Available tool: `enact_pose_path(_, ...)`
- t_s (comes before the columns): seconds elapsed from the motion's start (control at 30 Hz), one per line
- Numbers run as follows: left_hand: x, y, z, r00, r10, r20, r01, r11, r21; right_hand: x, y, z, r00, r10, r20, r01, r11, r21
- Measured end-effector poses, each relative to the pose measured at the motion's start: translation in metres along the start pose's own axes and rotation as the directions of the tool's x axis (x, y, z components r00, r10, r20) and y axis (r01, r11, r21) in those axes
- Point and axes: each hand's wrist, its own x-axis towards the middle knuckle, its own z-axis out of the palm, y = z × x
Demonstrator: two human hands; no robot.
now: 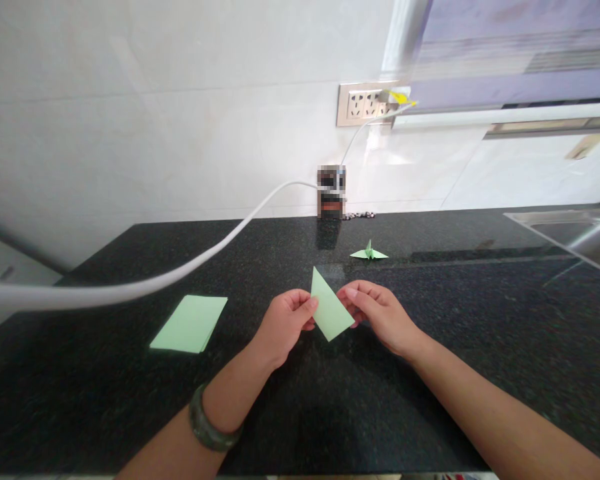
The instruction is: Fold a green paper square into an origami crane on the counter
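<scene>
A folded piece of light green paper is held up above the dark countertop, one pointed corner toward the top. My left hand pinches its left edge between thumb and fingers. At the paper's right edge is my right hand, its fingers curled behind the edge and its thumb close to the forefinger. Beyond the hands, a small green folded paper bird stands on the counter. To the left lies a stack of green paper sheets.
A white cable arches across the left side to a pixelated object against the wall. Above it is a socket panel with a plug. A metal sink is at the far right of the black counter.
</scene>
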Motion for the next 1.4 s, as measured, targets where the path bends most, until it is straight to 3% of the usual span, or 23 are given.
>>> enact_pose_path(0.13, 0.001, -0.001, -0.001, 0.999, -0.012, -0.051, 0.009, 0.998, -0.067, -0.003, 0.003, 0.001, 0.981, -0.195, 0.012, 0.195, 0.973, -0.127)
enact_pose_path(0.2, 0.002, -0.001, -0.001, 0.994, 0.017, -0.108, -0.026, 0.996, -0.084, -0.003, 0.003, 0.001, 0.976, -0.215, 0.033, 0.217, 0.968, -0.122)
enact_pose_path(0.37, 0.003, 0.002, -0.002, 0.982, 0.038, -0.186, -0.067, 0.986, -0.155, 0.000, 0.002, -0.002, 1.000, -0.020, -0.007, 0.020, 0.996, 0.089)
enact_pose_path(0.57, -0.003, 0.005, 0.002, 0.998, 0.039, -0.057, -0.054, 0.956, -0.287, 0.001, -0.002, 0.000, 0.975, 0.189, 0.120, -0.219, 0.913, 0.343)
enact_pose_path(0.7, -0.004, 0.005, 0.002, 0.996, 0.092, -0.013, -0.091, 0.946, -0.310, -0.001, -0.006, 0.002, 0.970, 0.206, 0.129, -0.242, 0.873, 0.423)
enact_pose_path(0.83, -0.003, 0.003, 0.001, 0.995, 0.096, -0.022, -0.098, 0.984, -0.146, -0.001, -0.002, 0.002, 0.988, 0.141, 0.066, -0.155, 0.926, 0.344)
enact_pose_path(0.97, -0.002, 0.002, 0.002, 0.996, 0.080, 0.031, -0.076, 0.991, -0.108, -0.001, 0.002, 0.002, 0.993, 0.116, -0.010, -0.109, 0.959, 0.261)
enact_pose_path(1.17, 0.000, -0.001, 0.002, 0.996, -0.078, 0.039, 0.083, 0.985, -0.152, 0.000, 0.002, 0.001, 0.999, 0.010, -0.037, -0.005, 0.992, 0.127)
enact_pose_path(1.4, 0.001, 0.001, 0.002, 0.990, -0.118, 0.076, 0.130, 0.974, -0.186, 0.000, 0.007, 0.001, 0.988, -0.135, -0.078, 0.132, 0.990, -0.048)
